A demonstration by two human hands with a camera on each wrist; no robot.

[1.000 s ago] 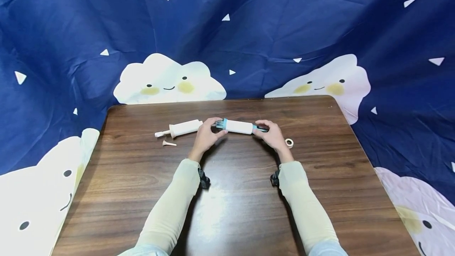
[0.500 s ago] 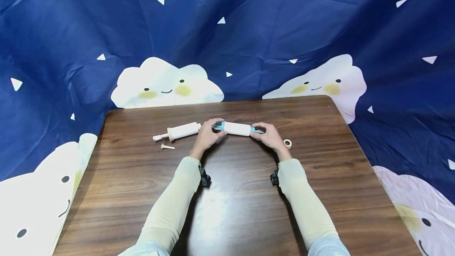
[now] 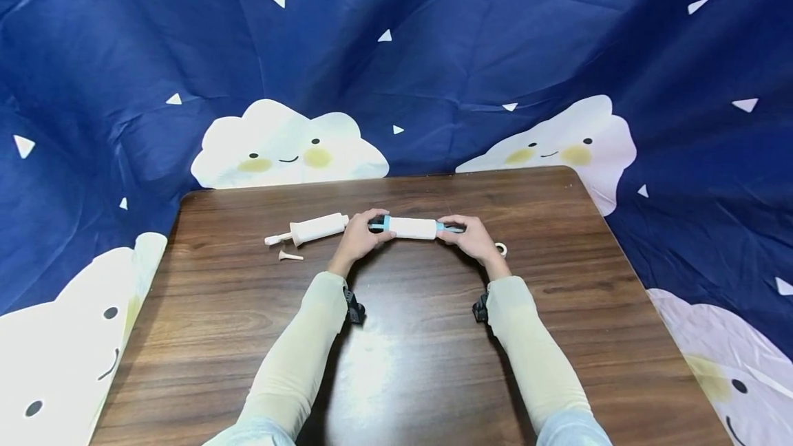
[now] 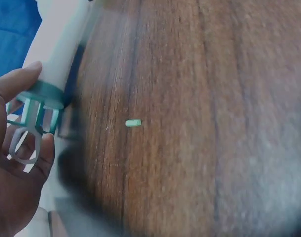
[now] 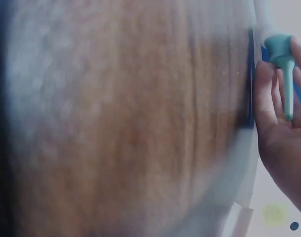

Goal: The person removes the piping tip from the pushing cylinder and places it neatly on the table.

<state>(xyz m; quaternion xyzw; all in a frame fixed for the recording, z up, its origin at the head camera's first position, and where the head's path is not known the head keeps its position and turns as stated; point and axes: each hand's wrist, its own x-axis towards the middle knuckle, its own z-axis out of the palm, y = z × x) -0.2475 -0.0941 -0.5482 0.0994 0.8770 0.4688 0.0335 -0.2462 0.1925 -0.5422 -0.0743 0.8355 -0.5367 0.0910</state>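
Note:
Both hands hold a syringe-like tube (image 3: pixel 414 228) with a white barrel and teal ends, lying nearly level across the far half of the table. My left hand (image 3: pixel 359 235) grips the teal collar (image 4: pixel 44 94) at its left end, thumb against the barrel. Open struts and a pale pull ring (image 4: pixel 26 146) stick out toward that palm. At the other end, my right hand (image 3: pixel 472 236) pinches the teal base of a tapered nozzle (image 5: pixel 287 89), which points back to the palm. A similar white tube (image 3: pixel 319 228) with cream ends lies just left of my left hand.
A small cream cone-shaped nozzle (image 3: pixel 290 255) lies in front of the cream-ended tube. Beside my right wrist is a cream ring (image 3: pixel 501 249), partly covered. The brown wooden table (image 3: pixel 421 377) ends at the back against a blue cloth (image 3: pixel 446 60) with clouds.
The teal-ended tube has gone from sloping down to the right to nearly level, its left end coming nearer me. Both hands keep their hold; the head view has shifted slightly.

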